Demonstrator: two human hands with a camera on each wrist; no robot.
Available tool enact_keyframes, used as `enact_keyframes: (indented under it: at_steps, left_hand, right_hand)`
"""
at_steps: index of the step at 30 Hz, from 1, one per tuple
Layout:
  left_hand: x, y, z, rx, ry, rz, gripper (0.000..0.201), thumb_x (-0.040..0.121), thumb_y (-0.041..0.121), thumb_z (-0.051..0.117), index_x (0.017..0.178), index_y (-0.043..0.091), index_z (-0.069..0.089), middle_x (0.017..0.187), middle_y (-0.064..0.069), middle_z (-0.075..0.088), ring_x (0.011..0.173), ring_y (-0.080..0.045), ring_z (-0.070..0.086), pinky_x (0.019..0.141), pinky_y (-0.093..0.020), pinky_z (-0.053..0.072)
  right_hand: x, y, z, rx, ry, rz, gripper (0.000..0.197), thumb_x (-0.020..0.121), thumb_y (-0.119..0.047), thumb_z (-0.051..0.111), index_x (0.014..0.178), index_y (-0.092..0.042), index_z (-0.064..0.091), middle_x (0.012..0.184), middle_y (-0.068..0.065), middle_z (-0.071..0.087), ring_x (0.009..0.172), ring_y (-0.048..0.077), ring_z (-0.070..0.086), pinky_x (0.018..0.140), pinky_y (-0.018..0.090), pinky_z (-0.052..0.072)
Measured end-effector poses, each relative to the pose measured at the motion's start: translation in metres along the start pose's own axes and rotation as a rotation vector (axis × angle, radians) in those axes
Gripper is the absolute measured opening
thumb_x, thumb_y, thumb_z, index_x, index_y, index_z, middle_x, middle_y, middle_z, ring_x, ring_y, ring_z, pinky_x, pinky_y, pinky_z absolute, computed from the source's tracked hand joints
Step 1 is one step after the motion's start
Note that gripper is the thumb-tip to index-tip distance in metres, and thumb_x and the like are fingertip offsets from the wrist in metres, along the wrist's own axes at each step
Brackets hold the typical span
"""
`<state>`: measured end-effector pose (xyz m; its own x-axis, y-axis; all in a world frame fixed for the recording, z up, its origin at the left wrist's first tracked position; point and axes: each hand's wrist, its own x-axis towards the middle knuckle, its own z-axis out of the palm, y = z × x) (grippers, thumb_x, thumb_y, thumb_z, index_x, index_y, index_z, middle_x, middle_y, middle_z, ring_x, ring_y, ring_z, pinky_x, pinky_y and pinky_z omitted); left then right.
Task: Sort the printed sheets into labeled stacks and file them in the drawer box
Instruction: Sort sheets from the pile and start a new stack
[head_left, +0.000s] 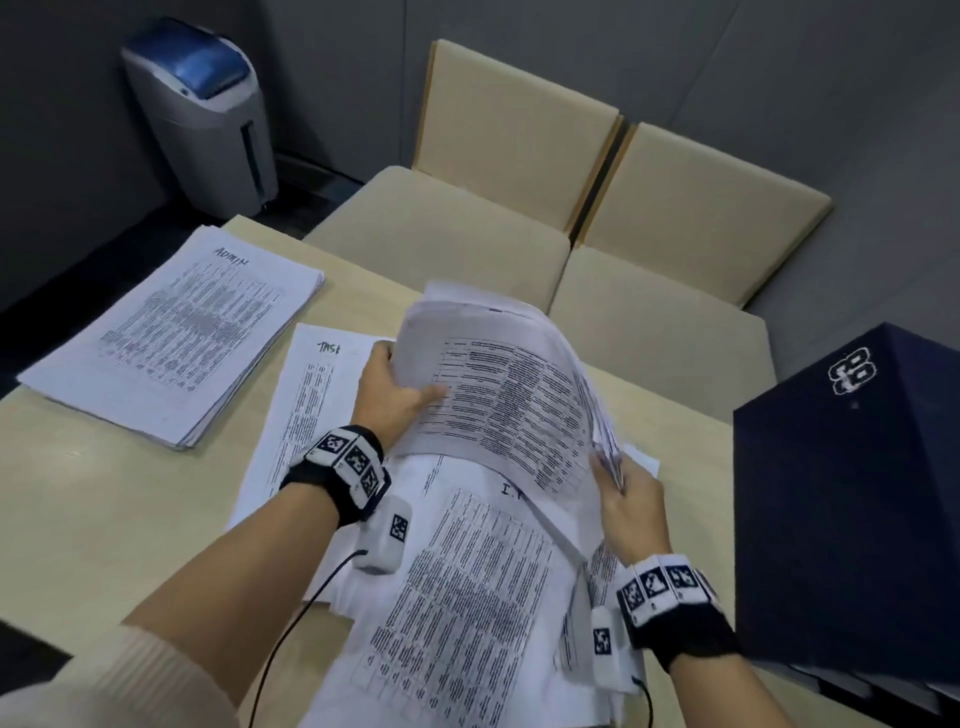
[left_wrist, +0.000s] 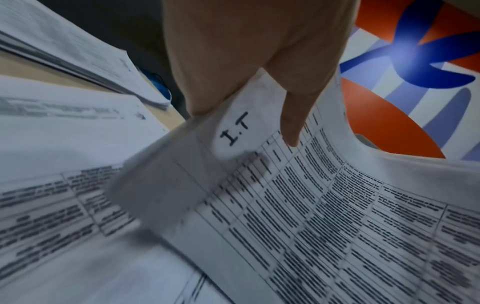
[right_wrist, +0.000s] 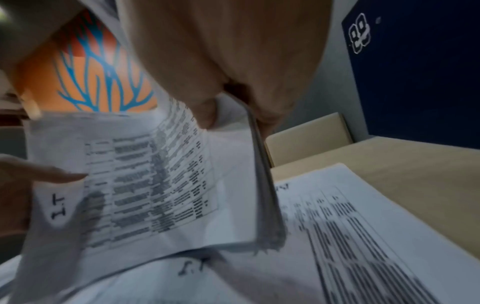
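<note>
A thick bundle of printed sheets (head_left: 509, 384) is lifted above the table, bent between both hands. My left hand (head_left: 389, 389) grips its left edge, thumb on the printed face; the sheet there is marked "I.T" (left_wrist: 233, 129). My right hand (head_left: 623, 493) pinches the bundle's right edge (right_wrist: 262, 174). Below lies a flat stack marked "I.T" (head_left: 467, 587). A sheet marked "TASK" (head_left: 311, 395) lies left of it, and a stack marked "ADMIN" (head_left: 176, 338) sits at the far left. The dark blue drawer box (head_left: 852, 509) stands at the right.
The light wood table (head_left: 104, 509) holds everything. Two beige chairs (head_left: 519, 171) stand beyond its far edge. A grey and blue shredder (head_left: 202, 114) is on the floor at the back left. Cables run from the wrist cameras over the papers.
</note>
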<state>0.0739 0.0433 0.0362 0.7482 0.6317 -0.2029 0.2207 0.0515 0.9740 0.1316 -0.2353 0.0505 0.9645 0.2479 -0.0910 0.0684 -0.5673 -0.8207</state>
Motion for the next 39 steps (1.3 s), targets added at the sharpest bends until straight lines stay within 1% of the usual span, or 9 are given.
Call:
enact_keyframes:
  at_steps: [4,7,10,13,17,24,30,36,39]
  left_hand:
    - [0.002,0.008,-0.014,-0.011,0.059,-0.047,0.076,0.069,0.028,0.089,0.127,0.009,0.042,0.124,-0.007,0.057,0.113,-0.024,0.059,0.093,-0.038,0.051]
    - [-0.006,0.004,-0.031,0.053,0.096,-0.233,0.103,0.070,0.056,0.082,0.144,0.010,0.027,0.142,-0.010,0.045,0.127,-0.026,0.050,0.108,-0.047,0.042]
    - [-0.024,0.010,-0.035,-0.010,-0.166,-0.210,0.109,0.071,0.071,0.070,0.151,0.013,0.023,0.144,-0.006,0.051,0.120,-0.021,0.060,0.103,-0.047,0.049]
    - [-0.020,0.010,-0.037,-0.205,-0.257,-0.136,0.089,0.077,0.056,0.076,0.148,0.021,0.036,0.141,-0.002,0.057,0.122,-0.020,0.061,0.104,-0.050,0.049]
    - [0.008,0.004,-0.083,-0.459,-0.048,-0.105,0.061,0.089,0.012,0.071,0.143,0.018,0.045,0.135,-0.004,0.062,0.124,-0.026,0.060,0.106,-0.057,0.044]
    - [0.079,-0.006,-0.241,-0.272,0.072,-0.038,0.063,0.090,-0.005,0.064,0.143,0.021,0.043,0.128,0.000,0.066,0.116,-0.020,0.065,0.097,-0.041,0.052]
    - [0.135,-0.015,-0.363,-0.016,0.002,-0.088,0.052,0.087,-0.010,0.063,0.123,0.027,0.059,0.108,0.004,0.074,0.099,-0.017,0.072,0.083,-0.037,0.057]
    - [0.182,-0.043,-0.377,0.547,-0.021,-0.233,0.038,0.085,0.008,0.073,0.114,0.017,0.051,0.103,-0.007,0.067,0.089,-0.029,0.068,0.068,-0.039,0.056]
    - [0.187,-0.050,-0.354,1.005,0.123,-0.227,0.050,0.082,0.011,0.070,0.124,0.002,0.044,0.124,-0.020,0.053,0.111,-0.038,0.054,0.089,-0.045,0.047]
  right_hand:
    - [0.008,-0.017,-0.012,0.155,0.022,-0.063,0.031,0.099,-0.024,0.057,0.068,-0.026,0.056,0.050,-0.016,0.049,0.047,-0.001,0.038,0.048,0.013,0.030]
    - [0.013,-0.028,0.005,0.341,0.102,0.022,0.030,0.095,-0.035,0.061,0.077,-0.011,0.062,0.070,-0.007,0.061,0.069,0.014,0.055,0.067,0.029,0.045]
    - [0.005,-0.047,0.043,0.559,0.044,0.111,0.020,0.095,-0.028,0.063,0.106,-0.011,0.065,0.102,-0.003,0.071,0.100,0.018,0.066,0.088,0.034,0.052]
    - [-0.009,-0.070,0.086,0.650,-0.069,0.162,0.018,0.093,-0.024,0.066,0.111,-0.020,0.064,0.110,-0.006,0.072,0.109,0.017,0.066,0.095,0.039,0.053]
    - [-0.013,-0.100,0.137,0.618,-0.248,0.124,0.045,0.085,-0.039,0.071,0.126,-0.025,0.060,0.122,-0.008,0.069,0.114,0.012,0.064,0.101,0.041,0.051]
    - [0.003,-0.130,0.228,0.162,-0.645,0.032,0.036,0.083,-0.033,0.077,0.116,-0.023,0.067,0.116,-0.007,0.072,0.105,0.009,0.067,0.096,0.036,0.054]
    - [0.029,-0.099,0.244,-0.161,-0.433,0.159,0.045,0.091,-0.036,0.067,0.132,-0.021,0.057,0.124,0.000,0.058,0.108,0.017,0.057,0.086,0.031,0.045]
    - [0.034,-0.076,0.206,-0.285,-0.168,0.233,0.031,0.093,-0.028,0.066,0.122,-0.021,0.064,0.115,0.002,0.066,0.102,0.022,0.062,0.091,0.041,0.050]
    - [0.026,-0.065,0.182,-0.333,-0.062,0.295,0.025,0.094,-0.029,0.063,0.118,-0.019,0.066,0.114,0.007,0.067,0.098,0.024,0.060,0.089,0.042,0.049]
